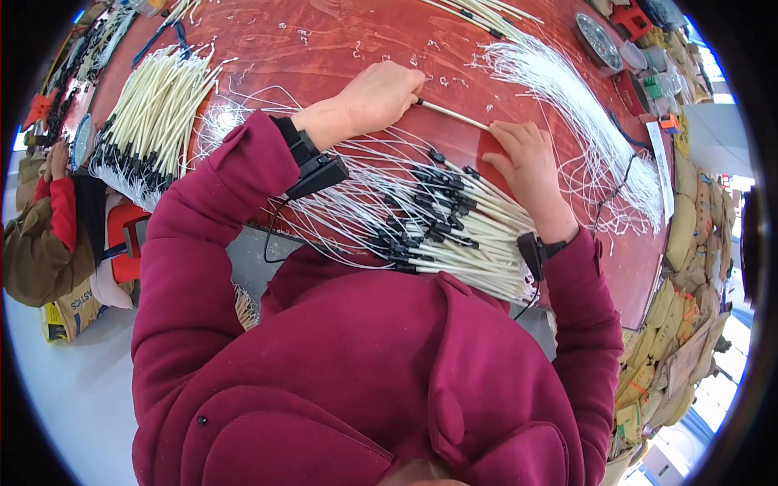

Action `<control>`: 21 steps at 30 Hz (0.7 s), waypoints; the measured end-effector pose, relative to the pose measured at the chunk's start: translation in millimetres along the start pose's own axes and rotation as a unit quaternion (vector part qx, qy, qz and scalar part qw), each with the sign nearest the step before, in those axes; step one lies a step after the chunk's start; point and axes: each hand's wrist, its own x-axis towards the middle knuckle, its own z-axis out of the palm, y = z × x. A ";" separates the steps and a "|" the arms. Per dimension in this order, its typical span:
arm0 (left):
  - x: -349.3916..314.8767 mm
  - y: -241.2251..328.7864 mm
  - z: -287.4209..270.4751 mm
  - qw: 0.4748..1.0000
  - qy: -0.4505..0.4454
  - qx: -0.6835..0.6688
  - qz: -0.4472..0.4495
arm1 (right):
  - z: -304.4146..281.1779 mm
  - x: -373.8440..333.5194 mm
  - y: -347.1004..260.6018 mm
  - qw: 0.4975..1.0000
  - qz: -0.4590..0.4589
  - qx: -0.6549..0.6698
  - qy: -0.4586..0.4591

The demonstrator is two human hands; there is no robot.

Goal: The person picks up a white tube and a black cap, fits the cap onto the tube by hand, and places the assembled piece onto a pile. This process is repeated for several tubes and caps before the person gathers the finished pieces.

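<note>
My left hand (377, 99) is closed on the black end of a slim cream-coloured tube (455, 114), above the red table. The tube slants down to the right, its other end at the fingertips of my right hand (523, 159). Those fingers are stretched out, with the thumb apart. Below both hands lies a pile of similar cream tubes (478, 261) with black end pieces (438, 202). Thin white strands (344, 212) fan out from them to the left, partly under my left forearm.
A thick bundle of cream tubes (166, 97) lies at the left of the red table (324, 40). White strands (559, 89) spread across the right. A round metal bowl (598, 40) stands far right, near stacked sacks (689, 219). Another person's red sleeve (62, 211) shows at left.
</note>
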 end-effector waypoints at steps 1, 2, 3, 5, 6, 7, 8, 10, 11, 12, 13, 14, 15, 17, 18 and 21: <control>1.0 7.8 -2.1 1.000 0.010 -0.023 0.017 | -0.8 -0.7 2.5 1.000 0.005 0.000 -0.003; 0.8 14.5 -4.3 0.999 0.006 -0.027 0.019 | -3.8 -1.8 5.8 1.000 0.002 0.002 -0.005; 0.2 20.5 -7.5 0.999 0.014 -0.031 0.026 | -6.9 -3.3 7.5 1.000 0.000 0.005 -0.007; -1.6 32.8 -14.9 0.998 0.031 -0.036 0.038 | -12.1 -4.2 6.2 1.000 0.002 0.013 -0.010; -4.9 38.2 -19.6 0.998 0.025 -0.038 0.037 | -14.3 -2.5 3.5 1.000 -0.016 0.012 -0.002; -10.8 42.3 -25.8 0.997 0.029 -0.070 0.029 | -17.2 -1.2 0.2 0.999 -0.033 0.012 0.005; -18.0 45.5 -33.3 0.994 0.031 -0.102 0.022 | -22.4 -2.1 -4.2 0.999 -0.049 0.011 0.012; -33.0 44.6 -53.3 0.993 0.041 -0.112 -0.006 | -36.3 -2.7 -12.1 0.998 -0.055 0.022 0.029; -42.2 38.2 -66.5 0.994 0.048 -0.090 -0.023 | -44.1 -3.9 -15.1 0.996 -0.065 0.028 0.046; -52.1 26.3 -83.3 0.994 0.040 -0.081 -0.067 | -53.3 -5.1 -16.8 0.995 -0.075 0.030 0.065; -65.0 11.2 -100.8 0.991 0.033 -0.069 -0.114 | -61.2 -7.3 -18.7 0.995 -0.071 0.034 0.065; -78.9 -2.4 -116.1 0.988 0.050 -0.054 -0.137 | -70.1 -11.5 -23.0 0.995 -0.071 0.037 0.062; -92.8 -18.5 -130.9 0.985 0.068 -0.040 -0.156 | -79.3 -17.9 -27.9 0.995 -0.069 0.038 0.059; -137.5 -69.6 -158.1 0.977 0.113 0.051 -0.176 | -88.1 -31.5 -37.7 0.996 -0.066 0.040 0.055; -164.4 -72.8 -180.4 0.964 0.111 0.074 -0.228 | -93.2 -35.7 -42.0 0.994 -0.071 0.073 0.031; -209.1 -88.8 -199.3 0.952 0.060 0.123 -0.275 | -100.9 -57.9 -49.0 0.992 -0.053 0.114 -0.031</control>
